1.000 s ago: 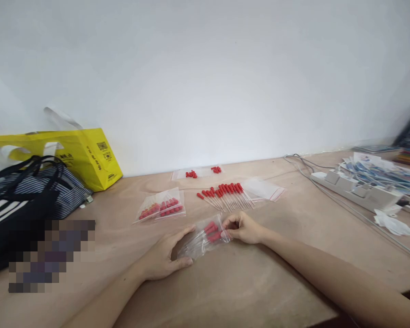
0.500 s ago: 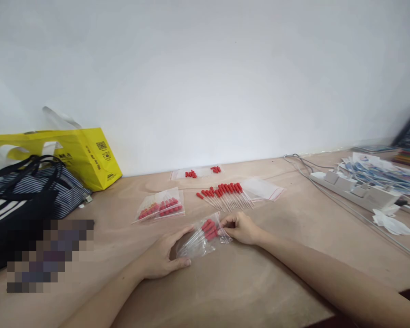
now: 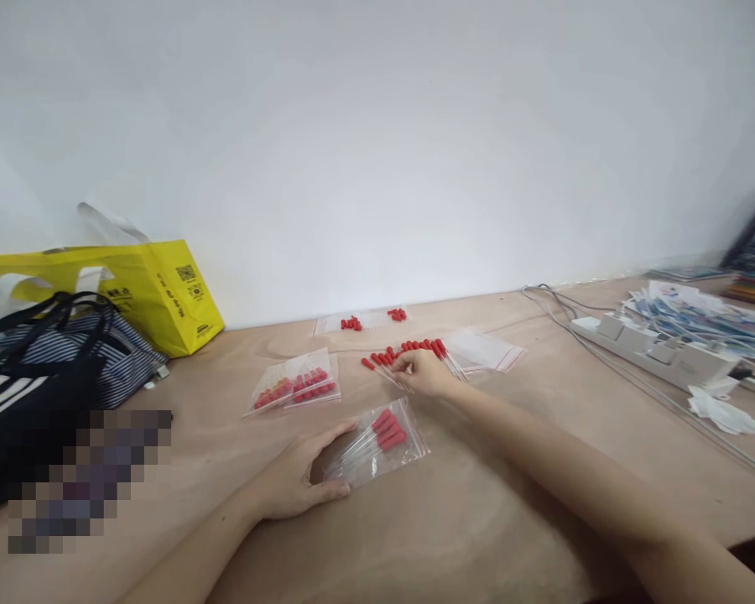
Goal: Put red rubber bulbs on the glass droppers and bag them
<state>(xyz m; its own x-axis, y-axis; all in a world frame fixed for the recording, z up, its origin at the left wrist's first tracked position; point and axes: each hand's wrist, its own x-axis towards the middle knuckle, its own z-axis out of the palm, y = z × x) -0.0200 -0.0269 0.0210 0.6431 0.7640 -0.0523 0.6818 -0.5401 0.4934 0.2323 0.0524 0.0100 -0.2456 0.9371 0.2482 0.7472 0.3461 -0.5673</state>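
Note:
My left hand [image 3: 299,474] rests on the table with thumb and fingers spread around the left end of a clear zip bag [image 3: 368,466]. Its fingertips touch the bag's edges. Several droppers with red bulbs [image 3: 391,429] lie inside that bag, bulbs toward the right. Beyond it, my right hand [image 3: 424,373] reaches over a row of loose droppers [image 3: 377,361], fingers pinched at a dropper among them. The hand covers the middle of the row, and the pinched dropper is mostly hidden.
Two bags of red-bulbed droppers [image 3: 311,382] overlap at left. Another dropper bag [image 3: 371,319] lies by the wall, and a flat clear bag [image 3: 484,351] right of the row. A yellow bag [image 3: 182,302], a striped bag [image 3: 135,352], a power strip [image 3: 654,356] and cables flank the space.
My right hand has let go of the zip bag's right end and moved up and away to the loose droppers. That end now lies flatter; my left hand has hardly moved.

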